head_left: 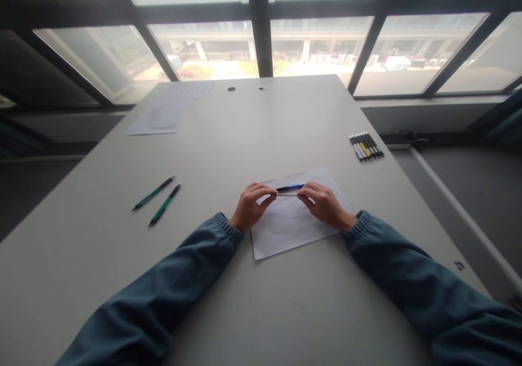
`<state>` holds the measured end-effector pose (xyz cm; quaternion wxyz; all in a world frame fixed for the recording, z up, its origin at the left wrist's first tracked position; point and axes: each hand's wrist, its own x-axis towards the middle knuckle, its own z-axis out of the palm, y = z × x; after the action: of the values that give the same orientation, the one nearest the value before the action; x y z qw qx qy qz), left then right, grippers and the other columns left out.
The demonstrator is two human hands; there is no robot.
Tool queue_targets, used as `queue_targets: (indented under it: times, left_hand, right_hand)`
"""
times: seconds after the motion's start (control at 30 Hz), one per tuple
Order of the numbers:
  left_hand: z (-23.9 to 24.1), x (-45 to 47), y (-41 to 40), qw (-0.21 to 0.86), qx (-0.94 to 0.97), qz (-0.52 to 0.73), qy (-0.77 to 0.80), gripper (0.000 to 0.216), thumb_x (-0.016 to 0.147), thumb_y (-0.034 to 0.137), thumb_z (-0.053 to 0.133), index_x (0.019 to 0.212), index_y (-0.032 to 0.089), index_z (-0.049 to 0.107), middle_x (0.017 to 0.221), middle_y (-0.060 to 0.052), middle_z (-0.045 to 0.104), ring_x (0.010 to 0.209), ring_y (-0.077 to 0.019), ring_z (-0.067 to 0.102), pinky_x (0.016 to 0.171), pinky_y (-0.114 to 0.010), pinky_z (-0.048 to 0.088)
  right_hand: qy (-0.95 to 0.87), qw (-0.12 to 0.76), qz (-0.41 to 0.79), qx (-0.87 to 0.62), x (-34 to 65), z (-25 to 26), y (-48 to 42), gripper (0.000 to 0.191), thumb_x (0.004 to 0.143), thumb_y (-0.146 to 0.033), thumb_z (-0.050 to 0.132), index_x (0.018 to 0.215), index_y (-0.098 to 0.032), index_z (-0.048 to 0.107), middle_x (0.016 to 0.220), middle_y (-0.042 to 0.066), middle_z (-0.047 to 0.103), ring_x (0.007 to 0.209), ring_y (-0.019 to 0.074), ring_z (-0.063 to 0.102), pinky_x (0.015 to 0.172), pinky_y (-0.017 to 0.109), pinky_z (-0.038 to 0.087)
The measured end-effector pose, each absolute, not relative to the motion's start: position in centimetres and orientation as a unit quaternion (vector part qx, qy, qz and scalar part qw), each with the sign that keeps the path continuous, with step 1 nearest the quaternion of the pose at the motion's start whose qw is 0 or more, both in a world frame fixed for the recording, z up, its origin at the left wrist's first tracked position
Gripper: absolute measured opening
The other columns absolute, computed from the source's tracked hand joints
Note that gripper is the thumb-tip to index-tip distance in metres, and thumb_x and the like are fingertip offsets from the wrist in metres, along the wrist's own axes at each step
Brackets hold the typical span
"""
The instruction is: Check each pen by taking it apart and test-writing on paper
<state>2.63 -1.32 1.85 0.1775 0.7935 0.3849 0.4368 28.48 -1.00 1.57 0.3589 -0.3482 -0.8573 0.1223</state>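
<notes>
Between my two hands stretches a thin dark rod (287, 195), like a pen refill, held level over a white paper sheet (281, 241). My left hand (253, 205) pinches its left end with thumb and fingertips. At the other end, my right hand (324, 205) has a similar pinch. Just beyond the rod lies a blue pen (291, 187) with a dark section at its left; my right fingers partly hide its right end. Faint marks show on the sheet below my hands.
Two green pens (165, 205) lie apart on the left of the white table (261, 132). A row of several black, white and yellow pens (366, 147) rests near the right edge. Paper sheets (159, 115) lie far left. A small dark object (459, 266) sits near the right edge.
</notes>
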Motion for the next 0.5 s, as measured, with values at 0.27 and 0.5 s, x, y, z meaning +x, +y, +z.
queue_targets:
  times: [0.27, 0.5]
  left_hand:
    - [1.92, 2.7, -1.49, 0.178, 0.804, 0.432, 0.367, 0.011, 0.09, 0.026, 0.07, 0.099, 0.022, 0.076, 0.092, -0.007, 0.075, 0.086, -0.0188, 0.066, 0.082, -0.036, 0.054]
    - [1.76, 2.59, -1.32, 0.168, 0.823, 0.413, 0.352, 0.008, 0.088, 0.028, 0.071, 0.092, 0.022, 0.075, 0.086, -0.005, 0.075, 0.081, -0.0177, 0.066, 0.08, -0.035, 0.054]
  right_hand:
    - [-0.862, 0.361, 0.12, -0.335, 28.24, 1.59, -1.17, 0.016, 0.101, -0.02, 0.051, 0.092, -0.02, 0.065, 0.089, 0.006, 0.068, 0.083, 0.0183, 0.061, 0.077, 0.032, 0.048]
    - [-0.869, 0.344, 0.131, -0.332, 28.23, 1.6, -1.15, 0.019, 0.102, -0.023, 0.049, 0.093, -0.021, 0.066, 0.091, 0.007, 0.068, 0.083, 0.0187, 0.061, 0.077, 0.033, 0.048]
